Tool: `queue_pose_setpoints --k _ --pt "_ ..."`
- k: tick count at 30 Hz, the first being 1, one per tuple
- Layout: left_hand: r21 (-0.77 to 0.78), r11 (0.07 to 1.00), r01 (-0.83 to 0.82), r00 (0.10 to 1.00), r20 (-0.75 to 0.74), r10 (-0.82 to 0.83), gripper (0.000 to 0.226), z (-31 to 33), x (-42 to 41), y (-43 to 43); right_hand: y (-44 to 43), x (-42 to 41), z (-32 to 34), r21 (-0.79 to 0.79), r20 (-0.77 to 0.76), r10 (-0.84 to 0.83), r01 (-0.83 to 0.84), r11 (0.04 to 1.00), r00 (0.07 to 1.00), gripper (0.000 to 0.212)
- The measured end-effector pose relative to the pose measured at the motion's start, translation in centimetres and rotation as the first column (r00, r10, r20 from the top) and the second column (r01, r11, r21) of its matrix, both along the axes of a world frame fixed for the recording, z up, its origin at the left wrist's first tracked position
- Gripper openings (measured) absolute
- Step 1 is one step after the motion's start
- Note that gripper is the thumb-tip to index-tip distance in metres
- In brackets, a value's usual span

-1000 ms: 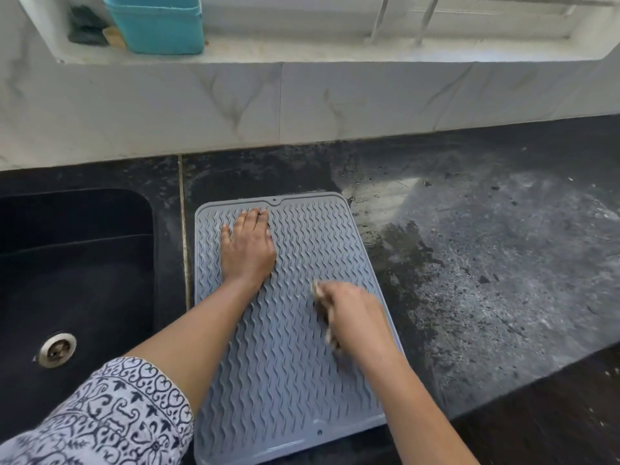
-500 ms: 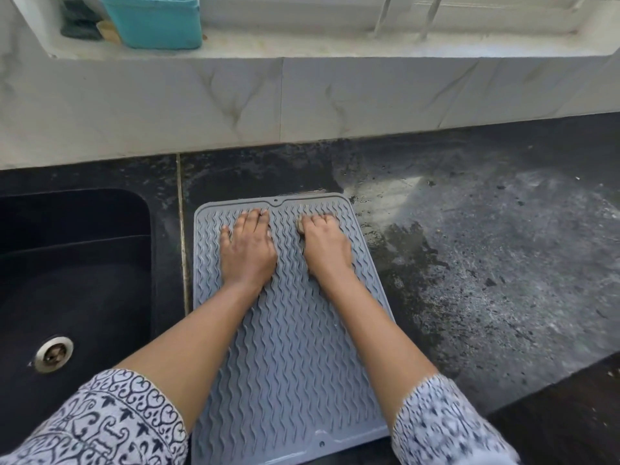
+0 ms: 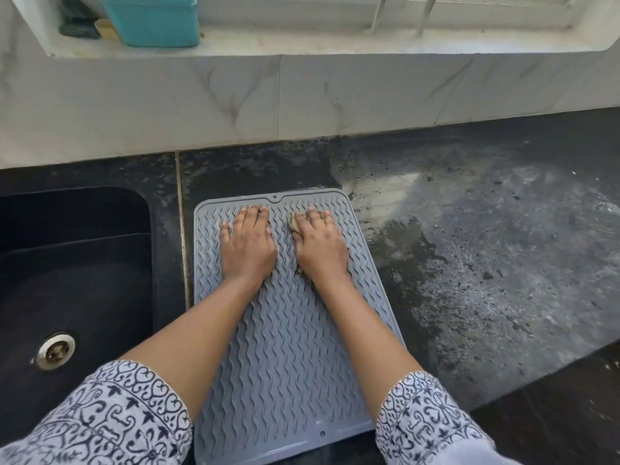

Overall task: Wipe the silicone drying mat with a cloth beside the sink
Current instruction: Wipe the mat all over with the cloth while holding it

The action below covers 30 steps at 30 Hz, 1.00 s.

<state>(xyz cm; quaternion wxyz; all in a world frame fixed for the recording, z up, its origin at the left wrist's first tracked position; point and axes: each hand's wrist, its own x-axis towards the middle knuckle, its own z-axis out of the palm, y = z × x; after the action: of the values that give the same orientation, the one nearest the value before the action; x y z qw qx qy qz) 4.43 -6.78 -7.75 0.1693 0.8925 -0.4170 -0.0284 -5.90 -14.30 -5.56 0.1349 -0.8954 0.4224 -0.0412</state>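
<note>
A grey silicone drying mat with wavy ridges lies on the black counter just right of the sink. My left hand rests flat on the mat's far left part, fingers straight. Beside it my right hand presses flat on a small beige cloth near the mat's far edge. Only slivers of the cloth show, at the fingertips, by the thumb and under the wrist. The two hands lie side by side, a narrow strip of mat between them.
A black sink with a metal drain lies left of the mat. The counter to the right is wet and smeared. A marble backsplash rises behind, with a teal tub on the sill.
My right hand slid with the cloth from the middle of the mat up to its far end, beside my left hand. The left hand stayed put.
</note>
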Motion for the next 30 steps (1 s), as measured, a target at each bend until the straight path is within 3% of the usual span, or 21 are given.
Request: queue_pose_setpoints --k 3,7,12,14,17,21,25,30 --pt "-0.006 1.000 0.004 1.000 -0.016 -0.004 0.050 0.1 -0.1 0.0 2.1 -2.5 0.4 -0.059 -0.062 0.022 -0.026 0.998 0.998 0.049" --pt "-0.013 1.000 0.010 1.000 -0.023 -0.010 0.050 0.0 0.0 0.1 7.4 -8.3 2.3 0.075 -0.181 0.070 -0.057 0.996 0.981 0.067" --pt "-0.019 1.000 0.017 0.999 -0.033 -0.018 0.050 0.2 -0.1 0.1 8.0 -11.0 6.4 0.193 -0.202 0.105 -0.065 0.979 0.974 0.032" --pt "-0.016 1.000 0.021 0.999 -0.032 -0.021 0.051 0.2 -0.1 0.1 6.4 -9.3 7.2 0.165 -0.080 0.030 -0.017 0.986 0.996 0.026" --pt "-0.012 1.000 0.015 1.000 -0.022 -0.015 0.051 0.1 -0.1 0.1 4.3 -4.9 4.1 0.087 0.047 -0.099 0.094 0.992 0.994 0.042" --pt "-0.017 1.000 0.015 1.000 -0.016 -0.015 0.050 0.1 -0.1 -0.1 3.3 -2.2 0.5 -0.070 -0.014 -0.060 0.059 0.996 0.998 0.042" --pt "-0.018 1.000 0.018 1.000 -0.013 -0.019 0.049 0.0 -0.1 0.0 4.9 -4.9 2.4 -0.131 -0.098 0.020 -0.033 0.991 0.995 0.034" --pt "-0.023 1.000 0.020 1.000 -0.012 -0.020 0.049 0.1 -0.1 0.0 9.6 -11.7 5.4 0.157 -0.268 0.123 -0.082 0.984 0.956 0.029"
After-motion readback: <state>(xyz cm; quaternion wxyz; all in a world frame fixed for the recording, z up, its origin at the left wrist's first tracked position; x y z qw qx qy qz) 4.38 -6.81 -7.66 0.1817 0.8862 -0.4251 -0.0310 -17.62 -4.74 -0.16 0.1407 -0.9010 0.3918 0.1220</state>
